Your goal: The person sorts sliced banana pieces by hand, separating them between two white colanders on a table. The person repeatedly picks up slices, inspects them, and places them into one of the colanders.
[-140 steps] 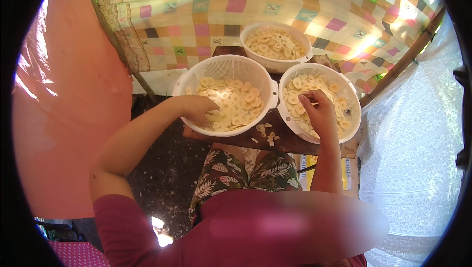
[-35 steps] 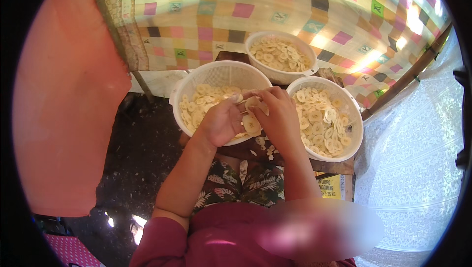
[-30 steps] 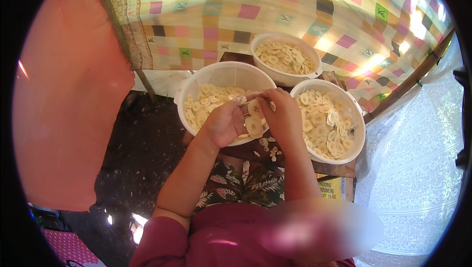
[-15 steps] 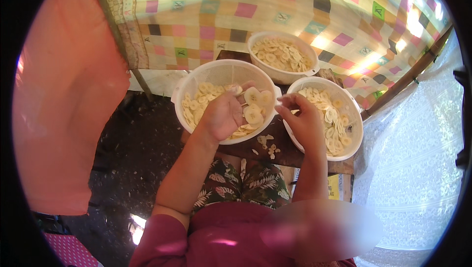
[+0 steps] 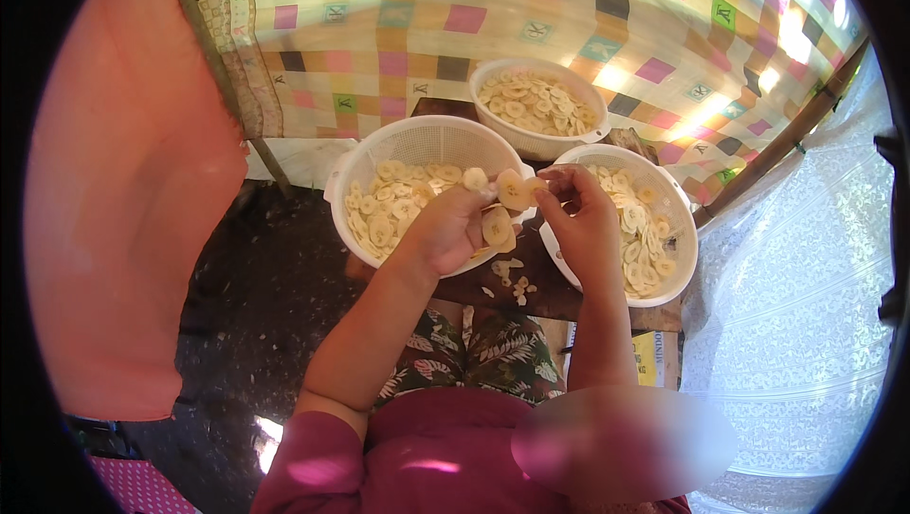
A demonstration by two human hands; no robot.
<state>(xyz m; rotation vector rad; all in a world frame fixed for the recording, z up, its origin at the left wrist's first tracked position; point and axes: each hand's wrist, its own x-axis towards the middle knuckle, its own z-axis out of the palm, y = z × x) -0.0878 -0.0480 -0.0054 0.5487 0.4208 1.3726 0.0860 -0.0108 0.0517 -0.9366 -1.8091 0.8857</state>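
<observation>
Holding a small stack of pale banana slices [image 5: 495, 216] in your left hand [image 5: 445, 230], you have them raised just over the near rim of the white perforated basket [image 5: 417, 149], with one round slice [image 5: 513, 190] pushed up to the top of the stack. Your left fingers are curled closed around the stack. Your right hand [image 5: 583, 225] is just beside it, thumb and forefinger pinched at the edge of that top slice, the other fingers loosely bent.

The step in hand looks like peeling stuck slices apart one at a time. To do it well, I would keep the left grip light so the soft slices do not break, and let the right fingertips slide the top slice sideways rather than pry it upward. Keeping both hands over a basket should help: a few broken bits [image 5: 512, 279] already lie on the dark wooden counter [image 5: 555, 296] between the baskets.

To your right, touching the counter's edge, a second white basket [image 5: 678, 220] holds loose slices, and your right wrist crosses its near rim. A third white bowl [image 5: 559, 140] of slices sits behind both, against the hanging checked cloth [image 5: 569, 2]. Below your forearms a leaf-print fabric [image 5: 479, 353] covers your lap, and the ground to the left is dark and mottled.
</observation>
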